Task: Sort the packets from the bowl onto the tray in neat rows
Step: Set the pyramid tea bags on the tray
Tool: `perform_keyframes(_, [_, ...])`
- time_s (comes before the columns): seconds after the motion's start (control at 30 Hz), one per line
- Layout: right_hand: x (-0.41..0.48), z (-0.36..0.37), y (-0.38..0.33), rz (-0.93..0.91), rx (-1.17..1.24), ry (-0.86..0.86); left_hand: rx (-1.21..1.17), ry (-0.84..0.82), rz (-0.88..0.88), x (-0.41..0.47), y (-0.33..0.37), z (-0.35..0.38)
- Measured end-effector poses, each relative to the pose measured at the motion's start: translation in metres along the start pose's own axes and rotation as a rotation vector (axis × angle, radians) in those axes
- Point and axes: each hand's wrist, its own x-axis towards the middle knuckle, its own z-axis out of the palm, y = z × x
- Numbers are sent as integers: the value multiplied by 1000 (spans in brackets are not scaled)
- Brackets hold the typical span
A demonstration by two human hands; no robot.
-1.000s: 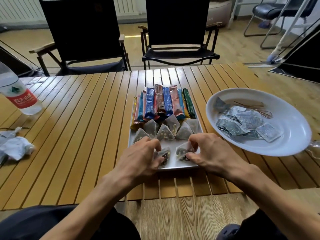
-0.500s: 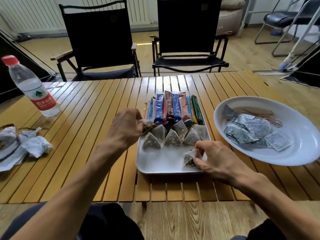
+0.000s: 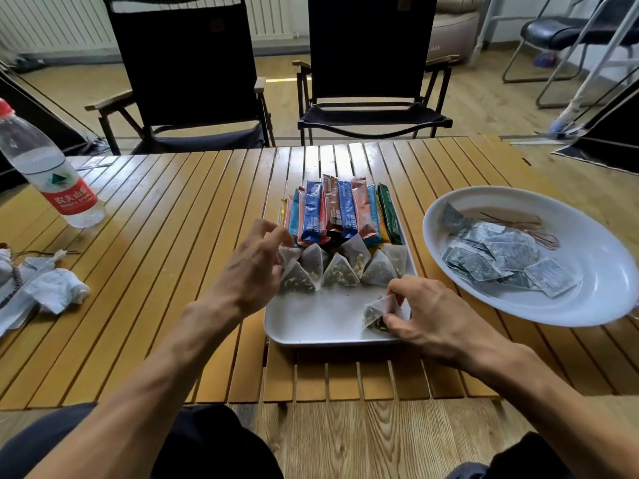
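A tray (image 3: 311, 323) sits at the middle of the tabletop (image 3: 173, 271), near its front edge. Stick packets (image 3: 342, 212) lie side by side across the tray's far end, and just before them pyramid bags (image 3: 340, 271) stand in a row from wall to wall. The left hand (image 3: 252, 267) is at the left end of that row, pinching the leftmost bag (image 3: 288, 253). The right hand (image 3: 435, 319) holds a lone bag (image 3: 377, 311) in the tray's near right corner. The bowl (image 3: 587, 305) lies just right of the tray, with flat packets (image 3: 501, 261) piled in it and rubber bands (image 3: 529, 226) behind them. A bottle (image 3: 52, 174) stands far left, with crumpled tissue (image 3: 45, 292) before it. Two chairs (image 3: 193, 81) stand behind the tabletop.
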Motion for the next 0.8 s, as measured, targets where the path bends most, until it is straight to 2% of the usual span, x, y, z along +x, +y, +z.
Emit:
perform_keyframes(0.07, [0,0,0,4,2,4,-34,-38,-2,-3,-4,-7])
perform_keyframes(0.2, [0,1,1,2,3,11,-14,1,-38,2,-9,-18])
perform_keyframes(0.37, [-1,1,-1,16,29,41,28,-123,-117,4,-14,-12])
perform_keyframes(0.53, [-2,-2,0,15,91,106,44,19,-36,4,-9,-8])
perform_keyframes(0.63, [-2,-4,-2,21,133,177,24,-26,1,7,-5,-5])
perform_keyframes(0.8, [2,-26,-1,79,225,382,34,-65,-46,7,-5,-7])
